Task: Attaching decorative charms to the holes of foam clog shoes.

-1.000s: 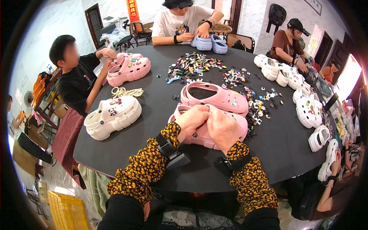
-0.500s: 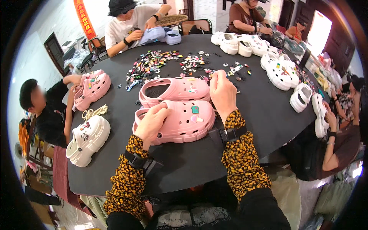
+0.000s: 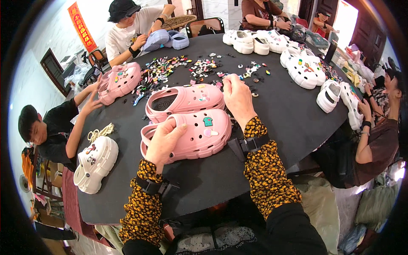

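Two pink clogs lie side by side in front of me. My left hand (image 3: 165, 142) grips the near pink clog (image 3: 199, 135) at its foot opening, thumb on top. That clog carries a green shirt-shaped charm (image 3: 207, 121) and a pale popsicle-shaped charm (image 3: 211, 132) among its holes. Just behind it stands the far pink clog (image 3: 203, 98), also with small charms on top. My right hand (image 3: 238, 98) is raised by the clogs' toes, fingers pinched together; whatever they hold is hidden. Loose colourful charms (image 3: 168, 68) are spread beyond the clogs.
A white clog (image 3: 97, 163) sits at the left. A co-worker's hands touch another pink clog (image 3: 120, 82); across the black table (image 3: 280, 127) a person handles a light blue clog (image 3: 157, 40). Several white clogs (image 3: 304, 70) line the right side, with more people beyond.
At the left, the co-worker's pink clog has moved away toward the charm pile, and one of that person's hands is now spread beside it. My two hands keep nearly the same poses.
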A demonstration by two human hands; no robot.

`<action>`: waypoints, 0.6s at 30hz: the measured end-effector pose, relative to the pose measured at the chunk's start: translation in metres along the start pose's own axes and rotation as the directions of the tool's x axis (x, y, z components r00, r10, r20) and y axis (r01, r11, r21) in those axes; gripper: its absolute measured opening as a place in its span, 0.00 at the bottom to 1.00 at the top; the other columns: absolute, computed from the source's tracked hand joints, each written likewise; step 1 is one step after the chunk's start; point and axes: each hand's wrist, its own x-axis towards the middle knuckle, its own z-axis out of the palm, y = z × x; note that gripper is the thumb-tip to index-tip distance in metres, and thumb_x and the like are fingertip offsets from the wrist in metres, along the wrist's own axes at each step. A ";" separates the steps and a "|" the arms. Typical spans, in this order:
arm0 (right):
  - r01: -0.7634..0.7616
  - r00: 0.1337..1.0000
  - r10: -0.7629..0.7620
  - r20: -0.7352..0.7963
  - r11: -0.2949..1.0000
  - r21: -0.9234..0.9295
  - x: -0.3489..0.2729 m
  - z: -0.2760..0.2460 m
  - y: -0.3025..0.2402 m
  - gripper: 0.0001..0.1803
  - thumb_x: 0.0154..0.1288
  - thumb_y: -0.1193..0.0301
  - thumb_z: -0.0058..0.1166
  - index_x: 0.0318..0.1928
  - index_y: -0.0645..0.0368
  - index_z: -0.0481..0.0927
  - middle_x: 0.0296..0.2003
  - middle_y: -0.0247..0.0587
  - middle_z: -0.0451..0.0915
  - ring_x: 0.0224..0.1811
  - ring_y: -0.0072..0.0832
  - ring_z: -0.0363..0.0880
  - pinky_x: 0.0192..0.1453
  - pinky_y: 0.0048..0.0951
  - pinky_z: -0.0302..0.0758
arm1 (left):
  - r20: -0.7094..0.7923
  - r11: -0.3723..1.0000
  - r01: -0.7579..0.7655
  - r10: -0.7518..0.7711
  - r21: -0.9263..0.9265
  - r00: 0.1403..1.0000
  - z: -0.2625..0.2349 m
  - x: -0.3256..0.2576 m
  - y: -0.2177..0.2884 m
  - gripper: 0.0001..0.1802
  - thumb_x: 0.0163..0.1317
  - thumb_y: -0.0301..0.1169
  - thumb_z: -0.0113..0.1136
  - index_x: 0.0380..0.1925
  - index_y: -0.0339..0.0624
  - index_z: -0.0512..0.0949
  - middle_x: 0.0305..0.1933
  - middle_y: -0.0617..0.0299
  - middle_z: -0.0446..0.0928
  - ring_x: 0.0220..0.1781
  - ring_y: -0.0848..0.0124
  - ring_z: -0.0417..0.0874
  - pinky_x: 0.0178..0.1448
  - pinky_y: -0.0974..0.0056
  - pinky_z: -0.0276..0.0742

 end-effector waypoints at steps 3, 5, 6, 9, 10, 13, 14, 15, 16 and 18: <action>-0.003 1.000 0.003 0.000 0.986 0.164 -0.002 0.002 -0.011 0.08 0.65 0.69 0.45 0.35 0.62 0.72 0.29 0.54 0.78 0.32 0.49 0.78 0.35 0.44 0.73 | 0.007 0.999 0.030 -0.030 -0.043 1.000 0.002 0.000 0.002 0.14 0.65 0.30 0.53 0.46 0.33 0.75 0.41 0.66 0.77 0.41 0.80 0.75 0.46 0.72 0.72; 0.000 1.000 -0.001 0.003 0.967 0.255 -0.003 0.007 -0.016 0.07 0.65 0.70 0.46 0.36 0.60 0.74 0.25 0.54 0.78 0.30 0.49 0.78 0.34 0.43 0.73 | -0.007 0.999 0.020 -0.021 -0.035 1.000 0.002 0.002 0.002 0.14 0.65 0.30 0.52 0.46 0.34 0.76 0.41 0.65 0.78 0.41 0.80 0.77 0.46 0.72 0.74; -0.001 1.000 0.001 0.001 0.967 0.256 -0.004 0.008 -0.019 0.07 0.65 0.70 0.46 0.36 0.60 0.74 0.25 0.54 0.78 0.30 0.49 0.78 0.34 0.43 0.73 | -0.022 1.000 0.010 -0.011 -0.028 1.000 0.003 0.002 0.002 0.14 0.64 0.29 0.52 0.47 0.34 0.76 0.42 0.64 0.79 0.40 0.79 0.78 0.45 0.71 0.75; -0.109 0.975 0.028 0.220 0.924 0.365 -0.008 0.004 -0.034 0.07 0.65 0.74 0.47 0.40 0.63 0.76 0.24 0.43 0.77 0.22 0.24 0.72 0.29 0.26 0.69 | -0.046 0.997 0.067 -0.069 -0.032 0.997 0.005 0.005 0.007 0.14 0.64 0.29 0.52 0.47 0.33 0.75 0.42 0.63 0.78 0.41 0.79 0.78 0.45 0.72 0.75; -0.111 0.975 0.031 0.219 0.924 0.365 -0.010 0.007 -0.034 0.07 0.65 0.74 0.47 0.40 0.63 0.76 0.24 0.43 0.77 0.22 0.24 0.72 0.29 0.26 0.69 | -0.044 0.997 0.069 -0.070 -0.031 0.997 0.005 0.005 0.007 0.14 0.64 0.29 0.52 0.47 0.33 0.75 0.42 0.63 0.78 0.41 0.79 0.78 0.45 0.72 0.75; 0.065 0.970 -0.147 0.191 0.923 0.380 -0.013 0.016 -0.036 0.09 0.61 0.71 0.49 0.35 0.64 0.76 0.32 0.56 0.78 0.37 0.49 0.77 0.41 0.43 0.73 | -0.036 0.998 0.055 -0.056 -0.038 0.998 0.005 0.004 0.008 0.14 0.64 0.29 0.52 0.46 0.33 0.75 0.42 0.63 0.78 0.42 0.78 0.79 0.45 0.72 0.75; 0.064 0.970 -0.148 0.194 0.923 0.380 -0.014 0.016 -0.035 0.09 0.61 0.71 0.49 0.35 0.64 0.76 0.32 0.56 0.78 0.37 0.49 0.77 0.41 0.43 0.73 | -0.039 0.998 0.055 -0.057 -0.033 0.998 0.006 0.005 0.008 0.14 0.64 0.29 0.52 0.46 0.33 0.75 0.41 0.63 0.78 0.41 0.79 0.78 0.44 0.72 0.75; 0.145 0.957 -0.215 0.195 0.937 0.319 -0.015 0.016 -0.034 0.08 0.62 0.71 0.48 0.36 0.64 0.76 0.30 0.52 0.78 0.32 0.45 0.77 0.37 0.40 0.73 | -0.041 0.998 0.056 -0.057 -0.030 0.997 0.006 0.005 0.007 0.13 0.64 0.29 0.52 0.46 0.33 0.76 0.41 0.64 0.78 0.40 0.80 0.77 0.43 0.73 0.74; 0.228 0.939 -0.281 0.198 0.940 0.254 -0.016 0.016 -0.035 0.08 0.63 0.72 0.48 0.38 0.63 0.77 0.27 0.48 0.78 0.28 0.41 0.78 0.34 0.36 0.73 | -0.041 0.998 0.055 -0.057 -0.032 0.998 0.005 0.006 0.004 0.13 0.64 0.29 0.52 0.46 0.33 0.76 0.41 0.64 0.78 0.40 0.80 0.77 0.43 0.73 0.74; 0.248 0.941 -0.284 0.182 0.949 0.195 -0.019 0.018 -0.038 0.08 0.62 0.71 0.48 0.37 0.62 0.77 0.27 0.48 0.78 0.28 0.43 0.78 0.34 0.38 0.74 | -0.031 1.000 0.002 -0.002 0.005 1.000 0.001 0.010 -0.004 0.13 0.64 0.29 0.52 0.45 0.33 0.76 0.39 0.66 0.78 0.37 0.82 0.76 0.41 0.74 0.73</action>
